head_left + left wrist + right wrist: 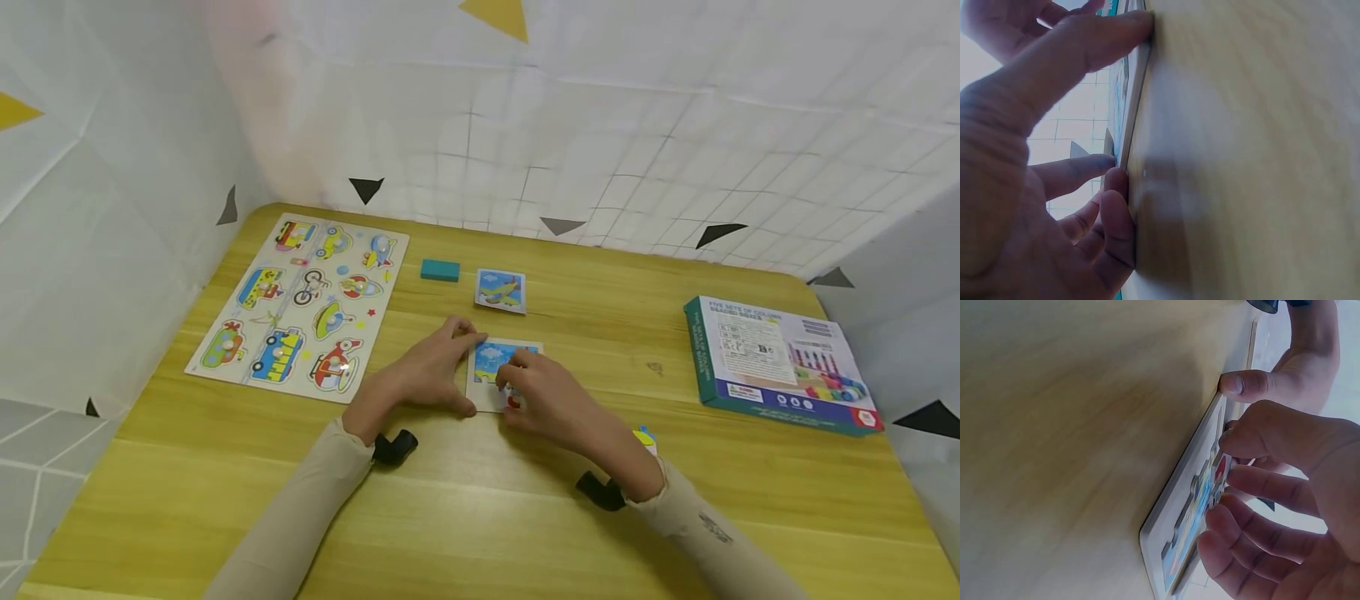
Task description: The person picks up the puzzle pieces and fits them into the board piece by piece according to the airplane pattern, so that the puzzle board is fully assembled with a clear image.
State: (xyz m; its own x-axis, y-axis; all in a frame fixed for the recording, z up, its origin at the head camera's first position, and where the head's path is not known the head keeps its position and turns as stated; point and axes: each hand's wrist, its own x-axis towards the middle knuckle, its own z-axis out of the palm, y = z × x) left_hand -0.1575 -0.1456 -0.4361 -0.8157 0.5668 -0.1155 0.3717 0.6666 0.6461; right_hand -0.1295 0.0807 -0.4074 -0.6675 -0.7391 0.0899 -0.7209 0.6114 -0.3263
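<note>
A small jigsaw board (483,402) with blue sky on it is held by its left side on the wooden table (480,517) by the left hand (429,368), and a red and white piece (513,400) is pinched at its near part by the right hand (546,402). Behind the board, a plane picture (500,292) and a teal block (440,270) are seen. A vehicle puzzle (251,318) is laid to the left, and a bead box (780,367) to the right.
</note>
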